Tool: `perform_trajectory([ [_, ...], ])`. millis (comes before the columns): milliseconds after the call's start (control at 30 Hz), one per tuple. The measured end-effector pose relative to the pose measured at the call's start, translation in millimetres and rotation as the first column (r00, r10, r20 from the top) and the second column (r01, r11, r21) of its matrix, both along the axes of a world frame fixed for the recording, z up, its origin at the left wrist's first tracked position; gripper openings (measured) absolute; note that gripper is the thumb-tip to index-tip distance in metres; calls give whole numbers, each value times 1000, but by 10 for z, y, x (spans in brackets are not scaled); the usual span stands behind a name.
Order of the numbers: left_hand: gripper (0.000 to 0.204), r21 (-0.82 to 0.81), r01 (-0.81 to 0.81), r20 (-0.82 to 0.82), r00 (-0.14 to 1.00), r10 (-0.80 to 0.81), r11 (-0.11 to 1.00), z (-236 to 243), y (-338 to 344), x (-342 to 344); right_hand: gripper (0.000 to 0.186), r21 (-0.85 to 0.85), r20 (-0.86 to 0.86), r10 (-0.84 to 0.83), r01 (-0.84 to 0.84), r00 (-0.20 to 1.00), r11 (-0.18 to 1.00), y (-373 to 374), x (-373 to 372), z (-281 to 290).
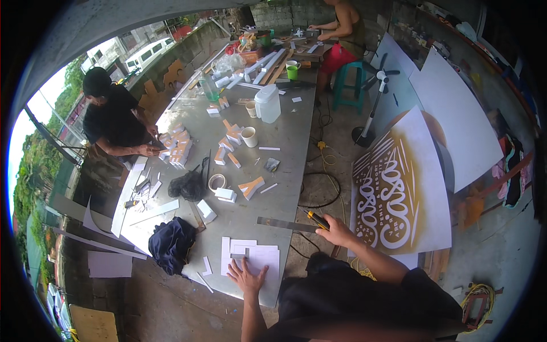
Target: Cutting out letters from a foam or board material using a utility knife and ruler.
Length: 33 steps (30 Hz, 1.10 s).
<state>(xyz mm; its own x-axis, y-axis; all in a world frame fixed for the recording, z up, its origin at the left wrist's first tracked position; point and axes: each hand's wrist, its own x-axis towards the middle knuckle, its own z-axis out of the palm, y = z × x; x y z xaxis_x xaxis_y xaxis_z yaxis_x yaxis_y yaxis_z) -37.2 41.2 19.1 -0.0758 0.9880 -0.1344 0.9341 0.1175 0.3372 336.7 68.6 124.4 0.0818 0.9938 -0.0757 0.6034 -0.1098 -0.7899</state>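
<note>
My left hand [248,277] lies on a white sheet [268,257] near the front corner of the metal table, fingers spread. Cut strips of the same white material rest on the sheet around my fingertips. My right hand [337,232] is off the table's right edge, closed on a yellow and black utility knife [317,219]. A flat steel ruler [282,223] reaches from the table top to the fingers of my right hand; whether they grip it too is hard to make out. An L-shaped white offcut [207,265] sits left of the sheet.
Dark cloth [172,245], a tape roll [217,182], white block letters [250,187], a cup [249,136] and a jug [267,104] stand on the table [285,171]. One person [111,117] works at the left, another [345,34] at the far end. A painted sign panel [399,188] leans at right.
</note>
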Motion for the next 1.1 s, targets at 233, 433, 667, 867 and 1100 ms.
perform_trajectory([
  [233,116,79,11,-32,999,-8,997,37,-47,485,45,87,-25,9,-7,1000,996,43,-31,-20],
  [433,108,38,97,1,995,-97,995,-89,-92,564,45,107,-25,20,-17,999,994,79,-29,-78],
  [667,96,53,216,-52,976,-214,975,-51,-283,444,44,-12,-80,52,-54,995,998,84,98,-148],
  [867,82,-23,258,23,966,-257,966,158,-554,291,43,-25,-69,87,-89,994,996,18,245,-321],
  [1100,85,35,-274,35,961,273,961,57,-885,367,46,-22,-103,172,-175,980,984,67,218,-380],
])
